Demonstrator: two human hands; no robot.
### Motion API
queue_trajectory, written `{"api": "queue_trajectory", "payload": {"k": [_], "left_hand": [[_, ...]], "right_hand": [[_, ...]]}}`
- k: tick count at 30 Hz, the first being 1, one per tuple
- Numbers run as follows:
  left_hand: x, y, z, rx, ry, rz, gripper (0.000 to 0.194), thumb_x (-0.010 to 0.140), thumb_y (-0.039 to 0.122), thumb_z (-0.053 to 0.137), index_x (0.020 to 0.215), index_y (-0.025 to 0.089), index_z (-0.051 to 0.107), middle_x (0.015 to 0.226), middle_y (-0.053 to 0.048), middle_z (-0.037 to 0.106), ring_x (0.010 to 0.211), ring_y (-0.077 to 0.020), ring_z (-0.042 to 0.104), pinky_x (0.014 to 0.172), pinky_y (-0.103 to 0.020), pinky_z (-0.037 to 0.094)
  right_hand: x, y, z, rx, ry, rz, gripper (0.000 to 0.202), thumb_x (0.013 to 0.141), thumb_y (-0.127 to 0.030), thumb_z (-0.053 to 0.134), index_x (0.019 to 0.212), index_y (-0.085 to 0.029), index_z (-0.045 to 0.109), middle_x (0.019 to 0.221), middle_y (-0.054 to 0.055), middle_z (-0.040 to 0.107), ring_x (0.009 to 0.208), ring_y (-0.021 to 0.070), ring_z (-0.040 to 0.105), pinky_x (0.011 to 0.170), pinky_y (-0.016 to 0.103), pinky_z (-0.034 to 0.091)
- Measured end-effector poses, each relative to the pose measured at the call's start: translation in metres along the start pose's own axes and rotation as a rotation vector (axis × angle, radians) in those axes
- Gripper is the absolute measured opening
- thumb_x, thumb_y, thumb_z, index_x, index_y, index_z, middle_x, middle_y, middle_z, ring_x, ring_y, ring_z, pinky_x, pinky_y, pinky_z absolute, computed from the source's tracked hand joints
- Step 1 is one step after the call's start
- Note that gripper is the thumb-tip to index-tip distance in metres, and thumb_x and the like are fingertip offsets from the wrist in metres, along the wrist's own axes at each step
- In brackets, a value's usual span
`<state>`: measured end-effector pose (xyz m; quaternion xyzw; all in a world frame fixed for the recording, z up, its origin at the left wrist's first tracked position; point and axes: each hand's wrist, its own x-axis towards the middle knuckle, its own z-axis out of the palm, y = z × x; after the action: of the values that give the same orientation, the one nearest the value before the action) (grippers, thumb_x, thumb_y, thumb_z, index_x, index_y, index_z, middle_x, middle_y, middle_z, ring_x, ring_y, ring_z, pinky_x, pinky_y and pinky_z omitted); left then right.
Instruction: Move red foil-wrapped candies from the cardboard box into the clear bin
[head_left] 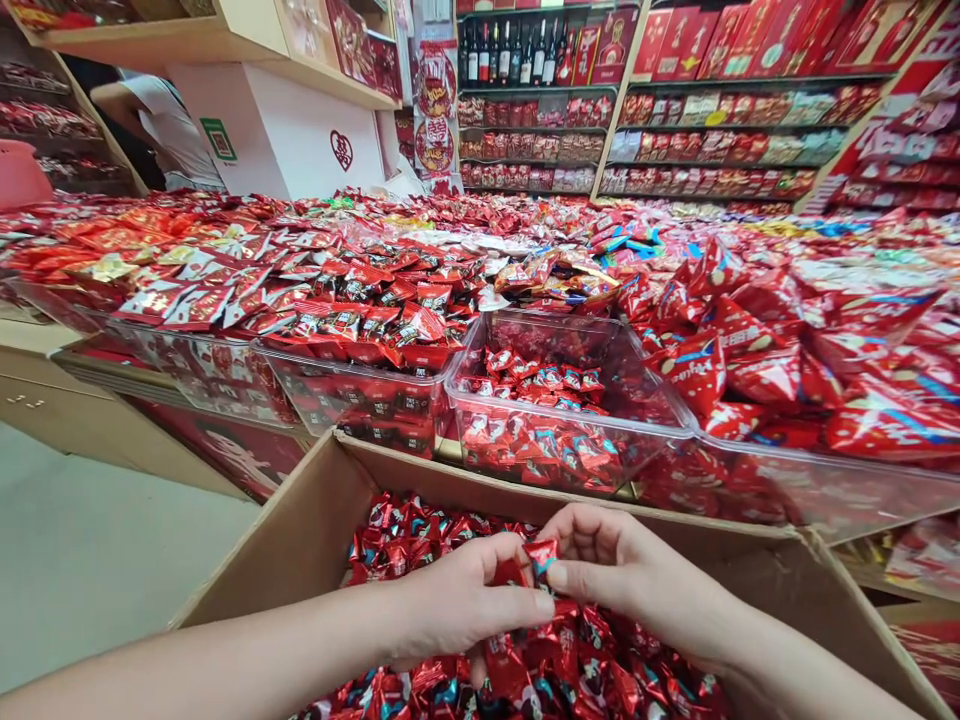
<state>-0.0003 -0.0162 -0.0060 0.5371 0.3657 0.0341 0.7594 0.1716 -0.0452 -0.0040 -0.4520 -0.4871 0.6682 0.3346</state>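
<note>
Both hands are over an open cardboard box [435, 475] holding a layer of red-wrapped candies [409, 540]. My right hand [611, 560] pinches one small red and blue wrapped candy [541, 557] between thumb and fingers. Close against it, my left hand [480, 600] curls with its thumb below that candy; red wrappers show between its thumb and fingers, though I cannot make out how many it holds. Just beyond the box, a clear plastic bin [570, 410] is partly filled with similar small red candies.
Heaped bins of red packets [360, 310] stand left of the clear bin, and larger red packets [765, 350] to its right. Shelves with bottles [517, 55] and boxes line the back. A person in a white shirt [176, 130] stands at the far left.
</note>
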Motion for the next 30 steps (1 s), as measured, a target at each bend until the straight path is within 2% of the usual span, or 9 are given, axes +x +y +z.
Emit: {"api": "queue_trajectory", "payload": {"k": [4,8,12,16,18,20,23,27,30], "left_hand": [[-0.002,0.000,-0.001,0.078,0.012,-0.043,0.024,0.066,0.031,0.053,0.085,0.020,0.044,0.065,0.005,0.041,0.049,-0.0038,0.039,0.036,-0.011,0.024],[-0.002,0.002,-0.004,0.077,-0.007,-0.083,0.022,0.063,0.029,0.055,0.079,0.020,0.042,0.063,0.006,0.045,0.047,-0.0043,0.040,0.038,-0.013,0.026],[-0.004,0.003,-0.006,0.102,0.029,-0.067,0.025,0.062,0.031,0.056,0.079,0.021,0.042,0.067,0.005,0.049,0.048,-0.0048,0.040,0.039,-0.014,0.026],[-0.005,0.002,-0.005,0.137,0.028,-0.058,0.023,0.062,0.031,0.055,0.077,0.021,0.042,0.068,0.004,0.050,0.049,-0.0051,0.040,0.040,-0.014,0.028],[-0.005,0.001,-0.005,0.175,0.022,-0.067,0.023,0.062,0.032,0.055,0.076,0.021,0.042,0.065,0.005,0.048,0.048,-0.0054,0.038,0.041,-0.016,0.030],[-0.006,0.000,-0.004,0.227,0.039,-0.059,0.023,0.062,0.033,0.055,0.077,0.021,0.042,0.062,0.005,0.045,0.047,-0.0054,0.036,0.042,-0.017,0.031],[-0.007,-0.003,-0.006,0.272,0.064,-0.032,0.025,0.062,0.036,0.056,0.078,0.022,0.043,0.061,0.005,0.044,0.048,-0.0060,0.034,0.044,-0.018,0.031],[-0.009,-0.003,-0.007,0.289,0.035,-0.005,0.027,0.060,0.036,0.058,0.078,0.022,0.043,0.062,0.005,0.047,0.049,-0.0069,0.035,0.046,-0.020,0.032],[-0.010,-0.003,-0.008,0.320,0.026,0.051,0.026,0.059,0.035,0.059,0.076,0.021,0.044,0.065,0.005,0.050,0.053,-0.0076,0.038,0.050,-0.020,0.032]], "right_hand": [[-0.003,-0.003,0.003,-0.298,-0.017,-0.050,0.010,0.070,-0.018,0.056,0.077,-0.016,0.048,0.070,-0.002,0.053,0.062,0.0098,0.047,0.057,0.020,0.038],[-0.020,-0.020,0.009,-0.759,0.093,-0.209,0.015,0.071,-0.011,0.049,0.084,-0.019,0.051,0.083,0.001,0.056,0.077,0.0145,0.051,0.070,0.025,0.041],[-0.037,-0.060,0.004,-0.854,0.255,-0.432,0.031,0.076,-0.018,0.047,0.106,-0.022,0.042,0.094,0.004,0.054,0.084,0.0157,0.052,0.071,0.025,0.045],[-0.016,-0.113,-0.018,-1.073,0.480,-0.541,0.031,0.074,-0.027,0.050,0.105,-0.021,0.045,0.087,0.005,0.057,0.074,0.0172,0.054,0.062,0.027,0.045],[0.009,-0.132,-0.030,-1.320,0.496,-0.402,0.024,0.072,-0.023,0.051,0.095,-0.020,0.051,0.082,0.004,0.058,0.072,0.0181,0.054,0.063,0.029,0.043],[0.036,-0.141,-0.038,-1.478,0.353,-0.164,0.022,0.068,-0.017,0.052,0.090,-0.018,0.054,0.083,0.005,0.059,0.072,0.0188,0.054,0.063,0.029,0.042],[0.067,-0.136,-0.043,-1.501,0.083,0.119,0.022,0.062,-0.011,0.055,0.083,-0.017,0.059,0.073,0.004,0.061,0.062,0.0172,0.055,0.052,0.025,0.040],[0.082,-0.119,-0.041,-1.468,-0.061,0.252,0.014,0.060,-0.012,0.058,0.072,-0.015,0.063,0.056,0.000,0.060,0.049,0.0137,0.052,0.043,0.021,0.036],[0.081,-0.114,-0.037,-1.482,-0.081,0.282,0.009,0.061,-0.015,0.059,0.069,-0.013,0.063,0.054,0.001,0.059,0.046,0.0133,0.052,0.042,0.021,0.036]]}}
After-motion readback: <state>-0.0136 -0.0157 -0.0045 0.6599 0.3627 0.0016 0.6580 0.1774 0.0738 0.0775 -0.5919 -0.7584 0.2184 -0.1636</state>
